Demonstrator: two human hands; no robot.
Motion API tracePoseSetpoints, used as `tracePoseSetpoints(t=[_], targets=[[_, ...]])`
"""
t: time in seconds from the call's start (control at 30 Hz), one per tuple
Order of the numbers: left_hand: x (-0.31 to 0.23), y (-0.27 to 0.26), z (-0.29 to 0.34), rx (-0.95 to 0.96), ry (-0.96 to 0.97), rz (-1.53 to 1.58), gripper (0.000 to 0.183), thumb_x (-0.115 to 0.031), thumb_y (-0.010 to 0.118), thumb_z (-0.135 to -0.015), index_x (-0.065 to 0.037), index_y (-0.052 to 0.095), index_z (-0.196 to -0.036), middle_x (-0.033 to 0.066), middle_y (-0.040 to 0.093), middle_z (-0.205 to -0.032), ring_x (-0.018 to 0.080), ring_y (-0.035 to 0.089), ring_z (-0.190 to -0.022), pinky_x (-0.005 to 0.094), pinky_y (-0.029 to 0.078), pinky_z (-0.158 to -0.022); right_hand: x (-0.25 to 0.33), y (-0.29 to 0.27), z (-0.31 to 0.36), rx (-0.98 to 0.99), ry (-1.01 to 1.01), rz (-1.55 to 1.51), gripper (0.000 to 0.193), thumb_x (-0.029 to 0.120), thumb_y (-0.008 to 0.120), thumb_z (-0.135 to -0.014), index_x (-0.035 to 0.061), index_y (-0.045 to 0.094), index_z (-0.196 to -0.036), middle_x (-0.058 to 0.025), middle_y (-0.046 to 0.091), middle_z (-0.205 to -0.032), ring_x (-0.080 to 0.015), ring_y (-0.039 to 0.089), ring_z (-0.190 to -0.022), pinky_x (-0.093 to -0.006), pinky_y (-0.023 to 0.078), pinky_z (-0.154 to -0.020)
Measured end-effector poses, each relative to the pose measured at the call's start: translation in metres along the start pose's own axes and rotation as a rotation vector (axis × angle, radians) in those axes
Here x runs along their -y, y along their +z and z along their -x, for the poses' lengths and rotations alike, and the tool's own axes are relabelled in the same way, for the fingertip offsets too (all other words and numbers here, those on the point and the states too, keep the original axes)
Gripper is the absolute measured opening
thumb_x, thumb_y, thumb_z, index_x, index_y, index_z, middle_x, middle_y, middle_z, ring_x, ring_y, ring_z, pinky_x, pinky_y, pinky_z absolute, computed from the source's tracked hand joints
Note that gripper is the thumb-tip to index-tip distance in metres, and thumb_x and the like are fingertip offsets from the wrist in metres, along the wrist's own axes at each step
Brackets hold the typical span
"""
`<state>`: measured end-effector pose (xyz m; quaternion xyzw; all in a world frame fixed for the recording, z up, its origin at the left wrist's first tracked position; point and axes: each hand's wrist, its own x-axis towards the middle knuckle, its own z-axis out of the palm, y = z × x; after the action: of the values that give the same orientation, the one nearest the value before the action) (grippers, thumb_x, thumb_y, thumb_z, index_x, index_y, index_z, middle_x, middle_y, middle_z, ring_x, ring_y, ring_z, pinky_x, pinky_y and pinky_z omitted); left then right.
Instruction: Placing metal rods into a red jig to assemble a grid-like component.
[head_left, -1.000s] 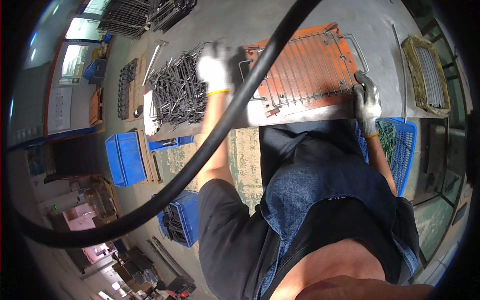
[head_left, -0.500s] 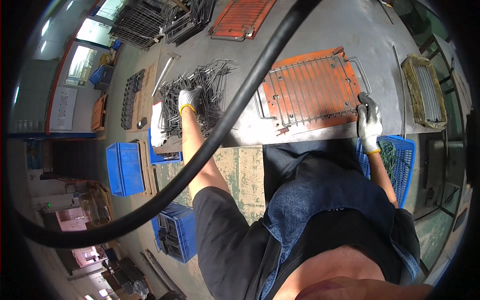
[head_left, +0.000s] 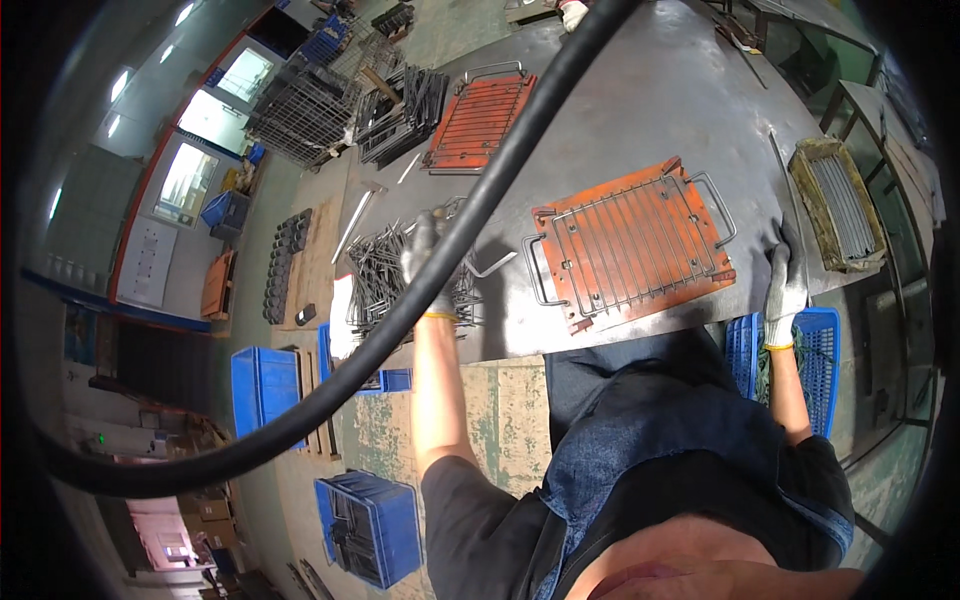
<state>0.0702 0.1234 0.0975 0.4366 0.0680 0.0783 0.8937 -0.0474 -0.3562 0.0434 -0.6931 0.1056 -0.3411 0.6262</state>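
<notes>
My left hand (head_left: pixel 421 250), in a grey-and-white glove, reaches into a pile of thin bent metal rods (head_left: pixel 375 275). The black cable crosses in front of it, so what its fingers hold, if anything, is hidden. One bent rod (head_left: pixel 495 264) juts out just right of the pile. My gloved right hand (head_left: pixel 785 285) is at the table's front edge, open with its fingers stretched out. Left of it, apart from it, an orange plate fixture (head_left: pixel 578 325) carries a wire grill rack (head_left: pixel 635 245) with a looped handle at each end.
A second orange fixture with a rack (head_left: pixel 480 120) and stacked dark frames (head_left: pixel 405 115) lie farther back. A worn tray of rods (head_left: pixel 850 205) sits at right. A blue basket (head_left: pixel 822 370) stands below the table. Another person's gloved hand (head_left: pixel 573 14) shows at the far edge.
The view has shifted, showing more of the far table. My right hand has moved right, off the fixture's corner. My left hand has shifted toward the right side of the rod pile.
</notes>
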Motion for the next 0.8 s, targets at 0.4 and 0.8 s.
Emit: tracePoseSetpoints(t=[0.4, 0.8], targets=[[0.142, 0.116, 0.102, 0.039, -0.368, 0.123, 0.02, -0.02, 0.056, -0.095, -0.001, 0.057, -0.095, 0.0116, 0.06, -0.074, 0.0196, 0.057, -0.056, 0.0297, 0.048, -0.051, 0.044, 0.101, 0.094, 0.756, 0.32, -0.327, 0.026, 0.017, 0.053, -0.095, 0.0034, 0.063, -0.115, -0.0051, 0.067, -0.099, -0.0096, 0.065, -0.074, -0.0223, 0.052, -0.064], [0.132, 0.087, 0.069, 0.089, -0.009, -1.344, 0.043, -0.042, 0.067, -0.085, -0.002, 0.065, -0.1, 0.0121, 0.069, -0.076, 0.0223, 0.066, -0.066, 0.034, 0.052, -0.064, -0.004, 0.119, 0.084, 1.0, -0.565, 0.394, 0.044, 0.028, 0.058, -0.08, 0.0151, 0.058, -0.123, -0.0068, 0.06, -0.117, -0.023, 0.059, -0.109, -0.0361, 0.05, -0.091]])
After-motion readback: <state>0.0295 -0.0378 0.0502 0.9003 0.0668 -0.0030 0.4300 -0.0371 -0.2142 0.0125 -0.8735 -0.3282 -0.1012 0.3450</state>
